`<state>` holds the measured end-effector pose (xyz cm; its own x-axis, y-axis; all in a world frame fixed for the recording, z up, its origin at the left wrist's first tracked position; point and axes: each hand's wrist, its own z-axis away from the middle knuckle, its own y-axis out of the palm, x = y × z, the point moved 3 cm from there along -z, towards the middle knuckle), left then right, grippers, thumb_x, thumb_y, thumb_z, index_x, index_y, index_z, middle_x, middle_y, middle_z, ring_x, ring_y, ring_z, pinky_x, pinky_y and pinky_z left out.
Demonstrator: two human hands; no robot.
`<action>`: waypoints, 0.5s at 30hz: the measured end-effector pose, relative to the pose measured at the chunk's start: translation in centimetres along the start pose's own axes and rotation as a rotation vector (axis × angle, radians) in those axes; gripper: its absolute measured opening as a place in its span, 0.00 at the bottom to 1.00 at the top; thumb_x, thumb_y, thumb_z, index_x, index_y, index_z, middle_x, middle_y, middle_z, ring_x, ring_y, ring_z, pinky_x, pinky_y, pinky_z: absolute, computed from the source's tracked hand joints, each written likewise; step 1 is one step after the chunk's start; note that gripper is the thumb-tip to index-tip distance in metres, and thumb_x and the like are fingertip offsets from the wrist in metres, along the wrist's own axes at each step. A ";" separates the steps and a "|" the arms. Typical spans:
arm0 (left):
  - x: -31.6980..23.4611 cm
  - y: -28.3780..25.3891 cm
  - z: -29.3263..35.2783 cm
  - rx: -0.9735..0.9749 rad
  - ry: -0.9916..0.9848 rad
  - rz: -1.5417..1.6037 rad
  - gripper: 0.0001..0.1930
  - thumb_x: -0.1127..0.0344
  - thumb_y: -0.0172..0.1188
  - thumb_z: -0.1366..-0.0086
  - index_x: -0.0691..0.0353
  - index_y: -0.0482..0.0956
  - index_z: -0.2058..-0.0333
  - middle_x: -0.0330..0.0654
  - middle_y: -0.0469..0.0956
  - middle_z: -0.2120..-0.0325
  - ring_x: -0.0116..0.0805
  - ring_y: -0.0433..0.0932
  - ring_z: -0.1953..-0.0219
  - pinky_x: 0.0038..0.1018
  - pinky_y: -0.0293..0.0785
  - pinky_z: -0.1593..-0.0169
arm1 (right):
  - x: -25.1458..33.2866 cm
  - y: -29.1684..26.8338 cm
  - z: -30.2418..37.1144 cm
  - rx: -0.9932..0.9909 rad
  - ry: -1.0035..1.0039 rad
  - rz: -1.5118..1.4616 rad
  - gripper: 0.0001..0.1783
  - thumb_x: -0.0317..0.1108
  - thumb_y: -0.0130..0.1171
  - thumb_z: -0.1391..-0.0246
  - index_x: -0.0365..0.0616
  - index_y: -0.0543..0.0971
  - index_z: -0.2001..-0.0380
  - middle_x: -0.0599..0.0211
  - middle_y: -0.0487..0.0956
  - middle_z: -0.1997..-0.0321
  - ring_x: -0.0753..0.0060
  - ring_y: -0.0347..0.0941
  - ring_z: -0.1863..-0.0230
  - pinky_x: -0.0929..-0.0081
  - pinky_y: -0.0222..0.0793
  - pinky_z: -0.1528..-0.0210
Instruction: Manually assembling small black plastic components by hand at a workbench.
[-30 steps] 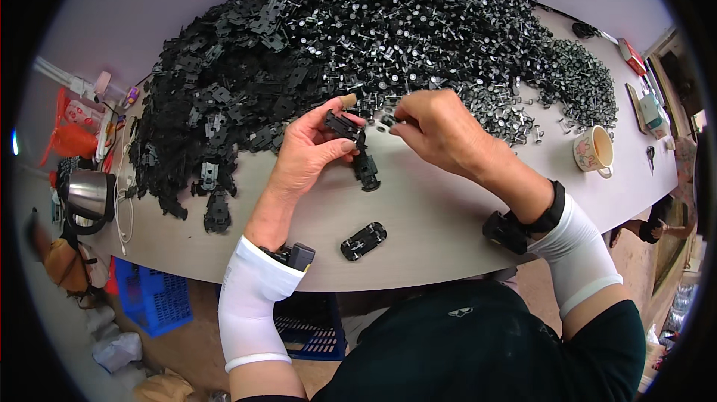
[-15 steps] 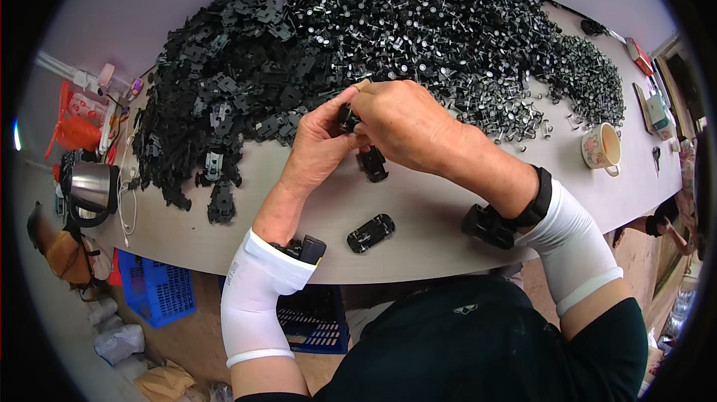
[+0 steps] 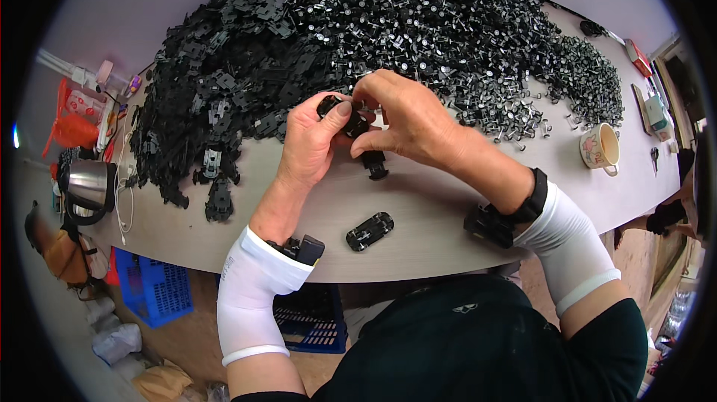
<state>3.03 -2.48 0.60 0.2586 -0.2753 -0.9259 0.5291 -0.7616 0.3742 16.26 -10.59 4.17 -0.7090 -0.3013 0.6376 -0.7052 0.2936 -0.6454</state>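
My left hand [image 3: 305, 141] is closed around a small black toy car [image 3: 355, 126], its thumb pressed along the top. At the car's right side, my right hand [image 3: 411, 114] has its thumb and index finger spread apart; whether a fingertip touches the car is hard to see. Partly under the hands, a black toy car part [image 3: 376, 166] lies on the table. Closer to me, another black toy car [image 3: 370, 232] rests with its underside and wheels up. Beyond my hands rises a heap of black toy car chassis [image 3: 224, 96], beside a heap of wheels on axles [image 3: 448, 36].
A patterned mug [image 3: 600, 150] stands at the right of the pale table [image 3: 426, 230]. On the left are a steel kettle [image 3: 89, 187], a white cable [image 3: 127, 208] and a red bag [image 3: 75, 133]. Blue crates [image 3: 157, 290] sit below the table edge.
My right hand has drawn slightly back and its thumb and index finger have spread. My left hand has shifted a little left, bringing more of the toy car into view.
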 end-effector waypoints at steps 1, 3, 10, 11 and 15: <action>-0.1 0.1 0.0 -0.015 -0.007 0.040 0.11 0.66 0.56 0.34 0.70 0.74 0.61 0.44 0.79 0.68 0.28 0.79 0.69 0.23 0.78 0.65 | 0.2 0.3 0.2 -0.040 -0.012 0.015 0.28 0.43 0.73 0.68 0.42 0.72 0.66 0.61 0.73 0.69 0.55 0.74 0.67 0.64 0.71 0.66; 0.3 0.7 0.0 -0.014 0.004 -0.002 0.17 0.60 0.58 0.35 0.70 0.73 0.56 0.43 0.79 0.66 0.28 0.78 0.67 0.23 0.77 0.63 | 0.6 0.8 0.1 -0.067 -0.008 0.104 0.25 0.40 0.71 0.65 0.40 0.71 0.66 0.60 0.72 0.68 0.54 0.74 0.66 0.63 0.71 0.66; -0.4 -0.7 0.3 0.025 -0.031 -0.244 0.40 0.35 0.47 0.38 0.73 0.66 0.47 0.46 0.78 0.62 0.29 0.79 0.62 0.23 0.80 0.62 | 0.9 -0.9 0.6 0.094 0.147 0.065 0.14 0.31 0.64 0.62 0.33 0.78 0.71 0.52 0.76 0.74 0.50 0.73 0.74 0.63 0.70 0.69; -0.4 -1.2 -0.6 -0.016 -0.011 -0.193 0.31 0.44 0.51 0.35 0.71 0.69 0.49 0.46 0.80 0.67 0.27 0.79 0.69 0.19 0.78 0.70 | 1.3 -1.1 1.3 0.148 0.065 0.132 0.13 0.31 0.64 0.63 0.33 0.77 0.74 0.52 0.76 0.75 0.50 0.74 0.73 0.62 0.71 0.69; -1.6 -3.1 -0.4 -0.092 -0.013 -0.248 0.14 0.66 0.57 0.35 0.70 0.74 0.55 0.45 0.79 0.72 0.23 0.75 0.79 0.15 0.72 0.77 | 4.9 5.1 4.1 0.533 -0.003 0.076 0.16 0.33 0.66 0.60 0.34 0.73 0.70 0.52 0.75 0.66 0.49 0.74 0.61 0.60 0.70 0.61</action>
<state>1.28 0.51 0.95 0.1016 -0.0952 -0.9903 0.6463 -0.7504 0.1385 9.23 -14.24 2.26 -0.7570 -0.3001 0.5804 -0.5502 -0.1865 -0.8140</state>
